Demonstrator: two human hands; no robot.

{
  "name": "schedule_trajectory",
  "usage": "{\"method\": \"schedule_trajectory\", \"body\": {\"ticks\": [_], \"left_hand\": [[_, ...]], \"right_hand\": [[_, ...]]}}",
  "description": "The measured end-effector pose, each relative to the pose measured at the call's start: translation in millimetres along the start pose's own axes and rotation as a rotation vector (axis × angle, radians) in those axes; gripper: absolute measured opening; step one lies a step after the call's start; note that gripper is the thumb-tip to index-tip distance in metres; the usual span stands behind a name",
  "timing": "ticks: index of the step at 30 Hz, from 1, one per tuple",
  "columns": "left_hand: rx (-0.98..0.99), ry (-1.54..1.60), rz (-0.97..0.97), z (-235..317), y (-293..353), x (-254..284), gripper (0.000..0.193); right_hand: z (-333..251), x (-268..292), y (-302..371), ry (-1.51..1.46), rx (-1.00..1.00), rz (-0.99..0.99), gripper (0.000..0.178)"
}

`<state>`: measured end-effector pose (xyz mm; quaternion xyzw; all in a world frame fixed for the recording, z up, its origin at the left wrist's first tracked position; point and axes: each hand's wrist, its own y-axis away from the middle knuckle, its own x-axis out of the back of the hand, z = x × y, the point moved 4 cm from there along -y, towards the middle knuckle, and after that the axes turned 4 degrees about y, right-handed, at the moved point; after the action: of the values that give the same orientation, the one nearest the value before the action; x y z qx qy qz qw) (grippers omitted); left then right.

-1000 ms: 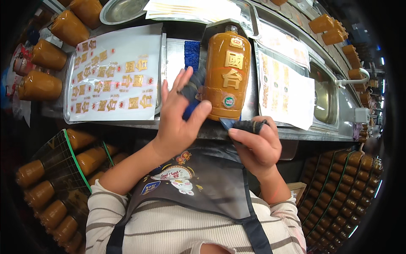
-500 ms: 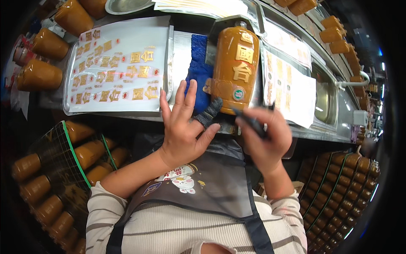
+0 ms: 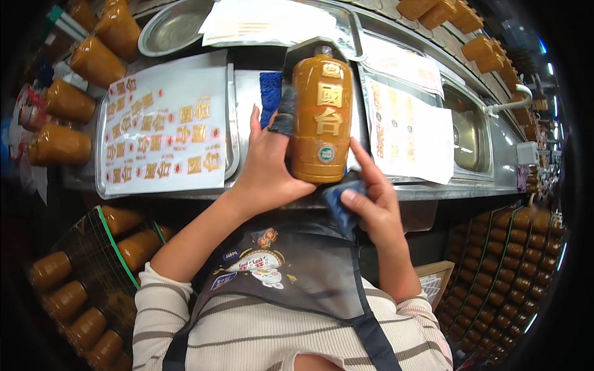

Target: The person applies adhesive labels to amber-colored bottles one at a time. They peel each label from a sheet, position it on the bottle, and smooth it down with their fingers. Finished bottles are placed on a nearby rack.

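A glossy brown bottle (image 3: 301, 148) with raised gold characters and a small green-and-silver round sticker lies on its back in a dark cradle (image 3: 293, 54), neck pointing away from me. My left hand (image 3: 270, 159) is wrapped round its lower left side, thumb by the base; a dark wrap covers one finger. In my right hand (image 3: 378, 201) a crumpled blue cloth (image 3: 344, 210) is pinched just below the base. That hand's forefinger reaches up along the bottle's lower right side. Another blue cloth (image 3: 270, 93) lies on the counter left of the bottle.
Left is a metal tray (image 3: 232, 130) with a white sheet of gold decals. More decal sheets (image 3: 427, 139) lie right, before a sink (image 3: 470, 133). Brown bottles (image 3: 67, 145) stand at the left; others fill racks (image 3: 501, 272) below. A metal bowl (image 3: 176, 28) sits behind.
My left hand has gone from spread fingers to gripping the bottle. A blue cloth has replaced the dark slim tool in my right hand. A film patch on the bottle's lower part no longer shows.
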<state>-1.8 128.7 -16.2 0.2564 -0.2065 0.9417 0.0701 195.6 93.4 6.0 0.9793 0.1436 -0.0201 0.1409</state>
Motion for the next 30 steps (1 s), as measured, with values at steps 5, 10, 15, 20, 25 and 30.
{"method": "schedule_trajectory", "body": {"ticks": [5,10,15,20,25,30], "left_hand": [[0.071,0.181,0.090,15,-4,19,0.096],[-0.133,-0.267,-0.008,48,-20,24,0.099],[-0.124,-0.141,0.051,34,2,6,0.095],[0.296,0.446,0.088,16,-4,1,0.082],[0.330,0.694,0.165,15,-8,-9,0.065],[0.316,0.679,0.125,11,-7,-6,0.066]], "right_hand": [[14,-22,3,-0.424,-0.319,-0.165,0.081],[16,-45,12,-0.371,-0.511,-0.621,0.036],[-21,3,9,0.055,-0.058,-0.335,0.028],[-13,20,-3,0.140,0.215,0.454,0.040],[2,13,-9,0.275,0.303,0.578,0.034],[3,7,-11,0.339,0.360,0.592,0.032]]}}
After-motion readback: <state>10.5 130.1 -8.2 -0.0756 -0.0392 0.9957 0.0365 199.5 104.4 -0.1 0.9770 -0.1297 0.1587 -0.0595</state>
